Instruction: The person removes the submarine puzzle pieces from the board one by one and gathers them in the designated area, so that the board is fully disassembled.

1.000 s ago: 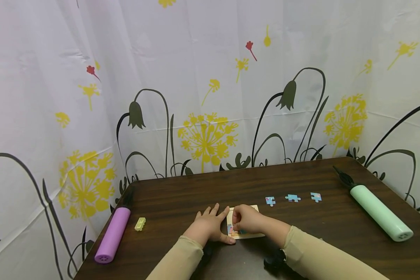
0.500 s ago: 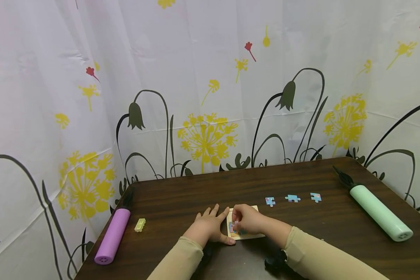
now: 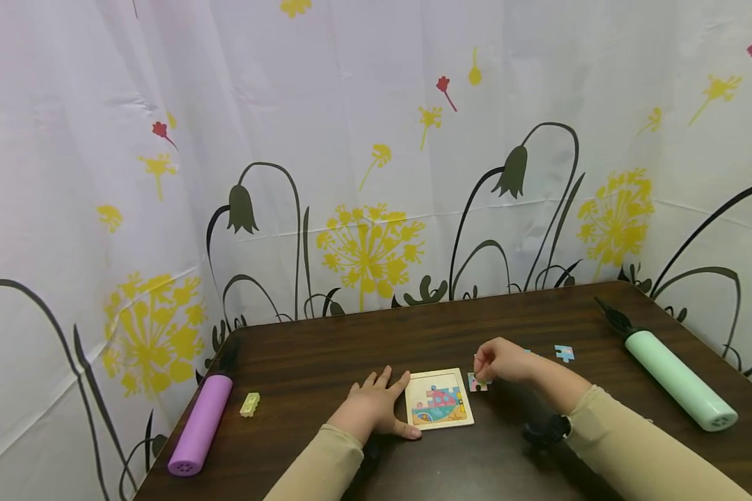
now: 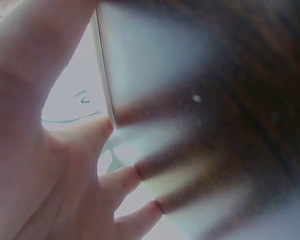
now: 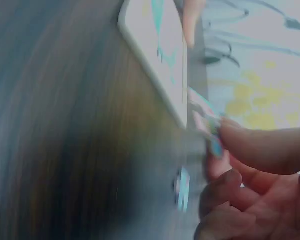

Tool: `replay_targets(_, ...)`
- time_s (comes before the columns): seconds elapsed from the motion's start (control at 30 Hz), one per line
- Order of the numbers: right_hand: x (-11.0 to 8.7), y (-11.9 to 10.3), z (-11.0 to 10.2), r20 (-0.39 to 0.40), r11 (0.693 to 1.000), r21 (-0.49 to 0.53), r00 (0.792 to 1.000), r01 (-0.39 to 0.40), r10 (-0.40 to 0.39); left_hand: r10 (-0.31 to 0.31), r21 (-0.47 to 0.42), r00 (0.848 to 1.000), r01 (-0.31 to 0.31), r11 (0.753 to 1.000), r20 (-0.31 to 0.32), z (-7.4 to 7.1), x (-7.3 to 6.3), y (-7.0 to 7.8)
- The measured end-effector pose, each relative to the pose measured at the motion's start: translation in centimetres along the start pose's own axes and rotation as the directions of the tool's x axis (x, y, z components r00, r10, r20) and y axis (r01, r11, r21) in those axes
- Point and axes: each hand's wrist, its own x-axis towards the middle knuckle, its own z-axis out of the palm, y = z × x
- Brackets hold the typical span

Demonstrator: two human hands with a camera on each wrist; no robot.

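Note:
My left hand (image 3: 376,405) lies spread on the table, its thumb and index finger touching the left edge of a small wooden puzzle board (image 3: 418,378). Colourful jigsaw pieces (image 3: 441,403) fill the lower and right parts of the board; its upper left shows bare wood. Just right of the board, my right hand (image 3: 507,360) pinches a pink-and-blue puzzle piece (image 3: 478,382) between thumb and fingers. The right wrist view shows that puzzle piece (image 5: 205,117) tilted, clear of the board (image 5: 152,70). In the left wrist view, the fingers (image 4: 125,182) touch the tabletop.
A loose blue puzzle piece (image 3: 564,353) lies farther right on the dark table (image 3: 363,341); another (image 3: 526,351) is mostly hidden behind my right hand. A purple pump (image 3: 202,424) and yellow block (image 3: 249,404) are at left, a green pump (image 3: 679,379) at right.
My right hand has moved right, off the puzzle board, with a puzzle piece in its fingers. The board's picture is now uncovered. My left hand has stayed in place.

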Motion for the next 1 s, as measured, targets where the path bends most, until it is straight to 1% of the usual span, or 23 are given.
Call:
replay_targets(0.07, -0.4, 0.8, -0.7, 0.017, 1.0, -0.025, 1.0, -0.011, 0.012, -0.001, -0.001, 1.0, 0.001, 1.0, 0.0, 0.0, 0.0, 0.0)
replay_targets(0.13, -0.6, 1.4, -1.1, 0.015, 0.998, -0.053, 1.0, -0.014, 0.015, -0.002, 0.0, 1.0, 0.002, 1.0, 0.001, 0.0, 0.0, 0.0)
replay_targets(0.2, -0.7, 2.0, -1.3, -0.021, 0.997, -0.081, 1.0, -0.016, 0.015, -0.002, -0.003, 1.0, 0.002, 1.0, 0.0, 0.0, 0.0, 0.0)
replay_targets(0.27, -0.7, 2.4, -1.2, -0.075, 0.993, -0.113, 0.997, -0.015, 0.006, -0.002, -0.005, 1.0, 0.002, 1.0, 0.0, 0.0, 0.0, 0.0)
replay_targets(0.37, -0.6, 2.3, -0.7, -0.14, 0.991, -0.135, 0.99, -0.01, -0.009, 0.001, -0.006, 1.0, -0.001, 1.0, 0.0, 0.0, 0.0, 0.0)
replay_targets(0.43, -0.5, 1.7, -0.1, -0.138, 0.991, -0.134, 0.99, 0.004, -0.023, 0.001, -0.007, 1.0, -0.001, 1.0, 0.0, 0.0, 0.0, 0.0)
replay_targets(0.53, -0.1, 0.6, 1.2, -0.095, 0.993, -0.116, 0.994, 0.037, -0.048, -0.003, -0.01, 1.0, 0.003, 1.0, 0.001, 0.0, 0.0, 0.1)
replay_targets(0.63, 0.3, -0.6, 2.8, -0.043, 0.99, -0.126, 0.996, 0.069, -0.075, -0.007, -0.02, 1.0, 0.007, 1.0, 0.002, 0.0, 0.0, 0.2)
replay_targets(0.73, 0.9, -1.4, 4.4, -0.022, 0.984, -0.159, 0.996, 0.081, -0.085, -0.006, -0.02, 1.0, 0.006, 1.0, 0.003, -0.1, -0.1, 0.2)
replay_targets(0.87, 1.8, -1.9, 6.3, -0.037, 0.975, -0.217, 0.997, 0.051, -0.06, -0.003, -0.009, 1.0, 0.003, 1.0, 0.008, -0.2, -0.2, 0.2)
replay_targets(1.0, 2.5, -2.0, 7.3, -0.069, 0.962, -0.272, 0.997, 0.011, -0.031, 0.0, -0.001, 1.0, 0.0, 1.0, 0.009, -0.2, -0.2, 0.2)
